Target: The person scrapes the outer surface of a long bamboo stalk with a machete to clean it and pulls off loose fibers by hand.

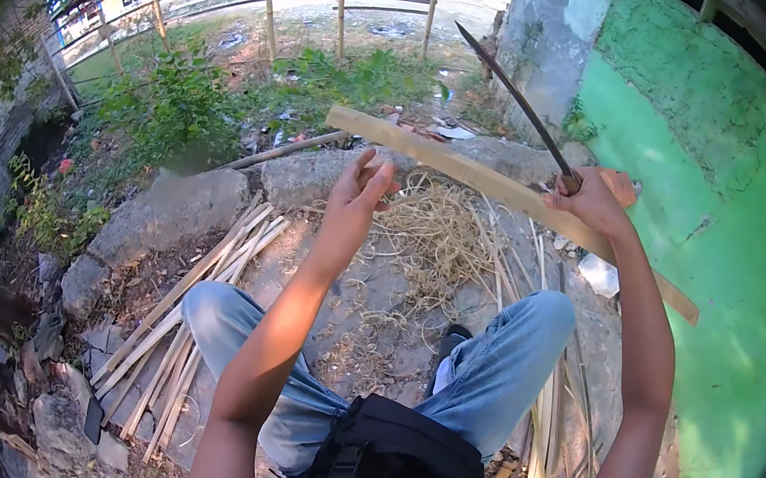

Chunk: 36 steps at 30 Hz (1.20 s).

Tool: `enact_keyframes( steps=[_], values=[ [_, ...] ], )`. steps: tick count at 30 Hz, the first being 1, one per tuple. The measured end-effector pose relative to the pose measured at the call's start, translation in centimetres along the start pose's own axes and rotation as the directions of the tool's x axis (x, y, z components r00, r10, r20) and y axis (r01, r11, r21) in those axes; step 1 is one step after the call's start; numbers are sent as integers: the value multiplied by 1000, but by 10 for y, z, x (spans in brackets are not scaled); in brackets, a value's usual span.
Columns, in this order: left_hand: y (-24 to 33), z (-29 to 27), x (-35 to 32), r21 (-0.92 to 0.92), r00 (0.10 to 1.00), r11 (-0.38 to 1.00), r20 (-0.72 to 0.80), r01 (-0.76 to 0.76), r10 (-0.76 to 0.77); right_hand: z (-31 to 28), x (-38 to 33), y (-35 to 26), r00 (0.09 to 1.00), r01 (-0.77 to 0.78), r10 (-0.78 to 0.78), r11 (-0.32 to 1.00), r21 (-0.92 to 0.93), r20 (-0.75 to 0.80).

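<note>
My right hand (591, 201) is closed round the handle of a long machete (519, 91), its dark narrow blade pointing up and to the left. A flat pale bamboo slat (456, 164) slants across in front of me, passing behind my right hand and forearm. Whether the right fingers also grip the slat, I cannot tell. Just below the slat's left part, my left hand (360, 193) is raised with its fingers loosely apart and nothing in them. Beneath, between my knees and the stones, lies a tangled heap of thin bamboo shavings (437, 232).
Split bamboo strips (185, 348) lie by my left leg, more strips (540, 453) by my right. Rough stones (174, 212) edge the ground ahead. A green wall (725, 284) stands at the right. Farther off are plants (168, 104) and a bamboo fence (342, 1).
</note>
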State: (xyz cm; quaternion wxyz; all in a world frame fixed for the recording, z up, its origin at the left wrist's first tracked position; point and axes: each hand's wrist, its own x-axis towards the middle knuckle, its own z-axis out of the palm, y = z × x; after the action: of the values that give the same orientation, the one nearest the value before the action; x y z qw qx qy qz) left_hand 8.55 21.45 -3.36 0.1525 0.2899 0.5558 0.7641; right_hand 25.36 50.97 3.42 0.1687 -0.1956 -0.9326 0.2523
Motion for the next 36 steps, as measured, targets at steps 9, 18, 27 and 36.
enact_keyframes(
  steps=[9, 18, 27, 36],
  values=[
    [-58, -99, 36, -600, 930, 800, -301, -11, -213, 125, 52, -75, 930, 268, -266, 963, 29, 255],
    [-33, -121, 21, -624, 897, 704, -441, -339, 40, 234, 41, -99, 938, 292, -303, 952, 87, 168],
    [-23, -117, -14, -405, 857, 814, -475, -416, 202, 282, -2, -76, 1000, 6, -12, 891, 453, 11],
    [-63, -95, -26, -352, 933, 901, -335, -254, 131, 276, -87, -23, 931, -357, 280, 827, 435, 233]
  ],
)
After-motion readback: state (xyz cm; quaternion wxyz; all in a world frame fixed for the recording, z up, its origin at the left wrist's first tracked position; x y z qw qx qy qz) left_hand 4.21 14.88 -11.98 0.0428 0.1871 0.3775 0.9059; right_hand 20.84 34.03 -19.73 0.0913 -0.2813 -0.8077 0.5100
